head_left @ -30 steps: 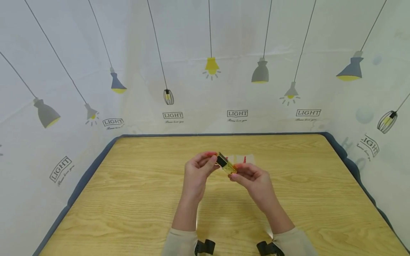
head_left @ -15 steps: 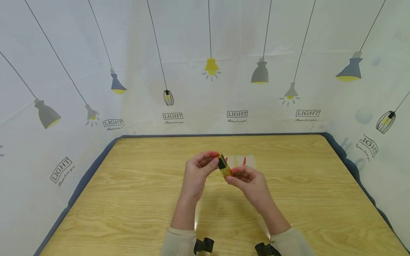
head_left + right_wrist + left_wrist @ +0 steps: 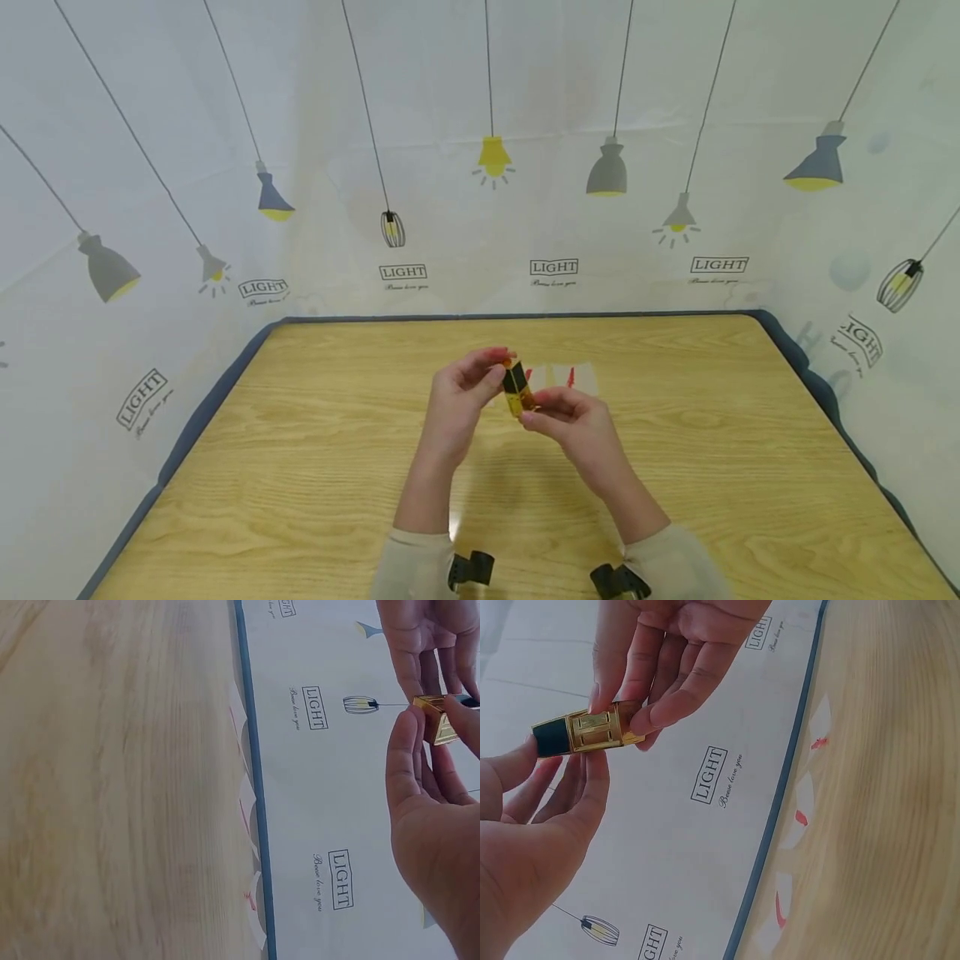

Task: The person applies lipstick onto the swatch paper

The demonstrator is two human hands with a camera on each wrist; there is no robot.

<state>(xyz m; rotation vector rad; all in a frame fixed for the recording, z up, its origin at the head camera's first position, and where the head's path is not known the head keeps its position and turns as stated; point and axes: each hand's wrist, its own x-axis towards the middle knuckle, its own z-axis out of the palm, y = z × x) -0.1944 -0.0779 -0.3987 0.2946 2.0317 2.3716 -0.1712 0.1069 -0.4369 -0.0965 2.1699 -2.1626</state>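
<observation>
A gold lipstick tube [image 3: 516,393] with a black end is held above the table between both hands. My left hand [image 3: 459,408] pinches its black end with thumb and fingers. At the gold end, my right hand [image 3: 581,433] grips it between thumb and fingertips. The left wrist view shows the lipstick [image 3: 596,729] lying nearly level across that picture, with a hand on each end. Only the gold base [image 3: 435,720] and a bit of black show in the right wrist view; fingers cover the rest.
Beyond the hands, pale paper pieces [image 3: 583,380] with red smears lie on the wooden table [image 3: 300,467]. Three such papers, one of them this piece [image 3: 801,814], appear in the left wrist view. A white printed backdrop [image 3: 442,192] rises behind the table's dark blue edge.
The lipstick has turned from a rightward slant to a steeper one, its gold end swinging down and left. My right hand has moved left with it; the left hand has barely shifted.
</observation>
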